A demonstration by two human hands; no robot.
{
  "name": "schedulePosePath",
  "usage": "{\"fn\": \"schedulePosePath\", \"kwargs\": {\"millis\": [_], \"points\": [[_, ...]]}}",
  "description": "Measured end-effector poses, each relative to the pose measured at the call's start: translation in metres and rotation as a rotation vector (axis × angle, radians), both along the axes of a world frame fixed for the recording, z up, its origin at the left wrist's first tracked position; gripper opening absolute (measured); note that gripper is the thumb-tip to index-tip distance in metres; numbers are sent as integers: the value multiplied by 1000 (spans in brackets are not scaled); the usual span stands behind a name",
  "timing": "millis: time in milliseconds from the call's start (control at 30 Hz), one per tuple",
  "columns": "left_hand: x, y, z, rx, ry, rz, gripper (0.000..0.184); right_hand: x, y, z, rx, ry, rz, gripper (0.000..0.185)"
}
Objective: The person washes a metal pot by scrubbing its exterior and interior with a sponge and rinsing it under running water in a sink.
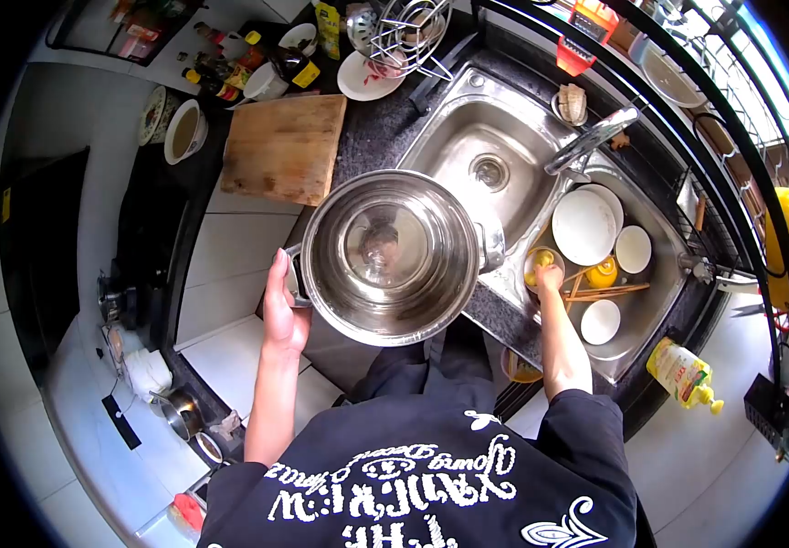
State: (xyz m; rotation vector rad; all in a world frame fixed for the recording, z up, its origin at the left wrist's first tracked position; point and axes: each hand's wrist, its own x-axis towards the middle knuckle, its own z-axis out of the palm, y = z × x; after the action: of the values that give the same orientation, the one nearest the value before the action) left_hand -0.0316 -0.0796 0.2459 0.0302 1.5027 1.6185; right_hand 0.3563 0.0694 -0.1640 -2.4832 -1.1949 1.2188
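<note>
My left hand (285, 306) holds a large steel pot (392, 315) by its left handle. The pot is tilted so its shiny inside faces me, with its right side at the sink edge. My right hand (550, 276) reaches into the right basin, its fingers closed on a small yellow item (535, 262) over a bowl; the item is partly hidden. Beside it lie a yellow-orange round object (603, 272), wooden chopsticks (615, 291), a large white plate (583, 227) and white bowls (600, 321).
The faucet (600, 137) reaches over the left basin (458, 137). A wooden cutting board (283, 148) lies on the left counter, with bottles (294, 66) behind it. A black rack (732, 119) arches over the sink's right side. A yellow soap bottle (682, 373) lies at right.
</note>
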Motion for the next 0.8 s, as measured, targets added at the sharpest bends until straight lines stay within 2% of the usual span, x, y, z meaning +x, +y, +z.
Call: {"fn": "schedulePosePath", "kwargs": {"millis": [33,100,133,167,200,267,300,367,400,433,500,533,667,733,800], "points": [[-2,1,-7,0,-9,-10,37,3,-1,-7,0,-9,-10,35],[-6,2,-21,36,-10,-56,37,10,-7,-17,185,34,-157,29],[-7,3,-25,15,-20,-57,36,6,-9,-3,298,25,-155,35],[-7,3,-26,16,-32,-72,36,7,-6,14,258,416,-368,36],[-7,6,-27,21,-38,-112,37,7,-4,39,241,539,-418,36],[-6,12,-29,19,-35,-164,38,20,-5,53,211,755,-473,40],[-6,14,-31,19,-49,-180,38,29,-6,55,180,786,-473,33],[-7,17,-36,29,-40,-236,36,46,-4,55,57,1009,-560,22],[-3,20,-34,15,-26,-182,35,42,-1,82,-22,1108,-701,22],[-3,21,-35,14,-38,-194,35,41,-2,90,13,1137,-674,31],[-3,23,-39,21,-50,-240,35,32,0,104,86,724,-580,38],[-4,24,-41,22,-59,-248,35,24,0,112,181,538,-620,44],[-9,26,-55,13,-86,-267,36,8,4,137,296,443,-645,39],[-6,31,-51,-7,-91,-263,35,5,5,142,417,445,-602,36],[-10,32,-61,14,-107,-282,34,5,5,149,410,506,-624,34]]}}
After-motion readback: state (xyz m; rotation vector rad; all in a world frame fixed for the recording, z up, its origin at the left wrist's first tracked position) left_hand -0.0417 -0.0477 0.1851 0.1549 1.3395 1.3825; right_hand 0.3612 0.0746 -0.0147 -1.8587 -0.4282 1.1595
